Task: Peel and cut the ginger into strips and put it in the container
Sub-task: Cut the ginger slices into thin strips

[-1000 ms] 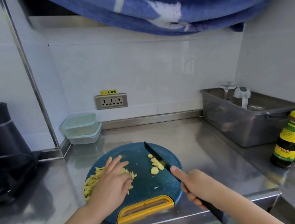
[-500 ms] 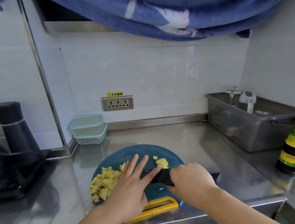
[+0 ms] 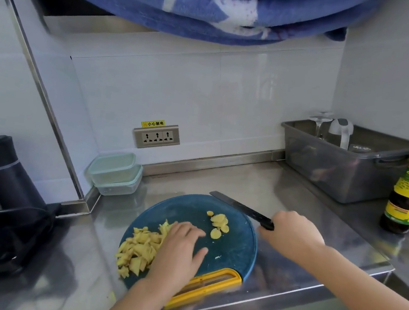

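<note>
A round blue cutting board [image 3: 235, 251] with a yellow handle lies on the steel counter. A pile of cut ginger pieces [image 3: 139, 248] covers its left side. A few ginger slices [image 3: 218, 224] lie near its middle right. My left hand [image 3: 178, 252] rests flat on the board at the pile's right edge, fingers straight. My right hand [image 3: 291, 233] grips the handle of a black knife [image 3: 239, 206]; its blade points up-left over the board's far rim. Two stacked lidded clear containers [image 3: 115, 172] stand against the back wall.
A dark kettle and cable [image 3: 1, 181] stand at left. A grey tub [image 3: 346, 167] with glassware sits at back right, a sauce bottle [image 3: 408, 194] in front of it. The counter's front edge runs just below the board. A blue cloth hangs overhead.
My right hand has drawn the knife back to the right, off the board's middle. My left hand has slid left against the ginger pile.
</note>
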